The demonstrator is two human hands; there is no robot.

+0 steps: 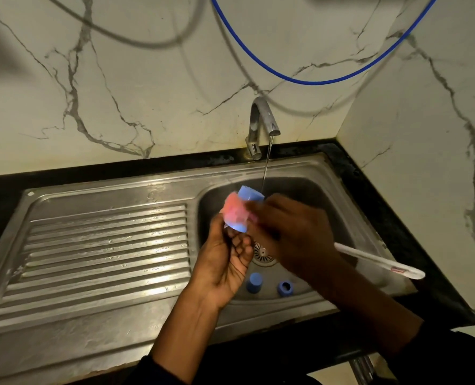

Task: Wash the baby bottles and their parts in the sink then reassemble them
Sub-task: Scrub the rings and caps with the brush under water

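Note:
Over the sink bowl (328, 190), my left hand (225, 262) holds a blue bottle part (248, 197) from below. A pink sponge head (235, 211) of a bottle brush is pressed against that part. My right hand (294, 232) grips the brush, and its white handle (380, 261) sticks out to the right. Motion blur hides how the fingers lie. A thin stream of water runs from the tap (261, 126) just behind the part. On the bowl floor lie a blue cap (255, 282) and a blue ring (285, 287).
The ribbed steel draining board (97, 254) fills the left side. A drain strainer (262, 252) sits in the bowl under my hands. Black counter (392, 201) edges the sink, with marble walls behind and right. A blue hose (308, 80) hangs above the tap.

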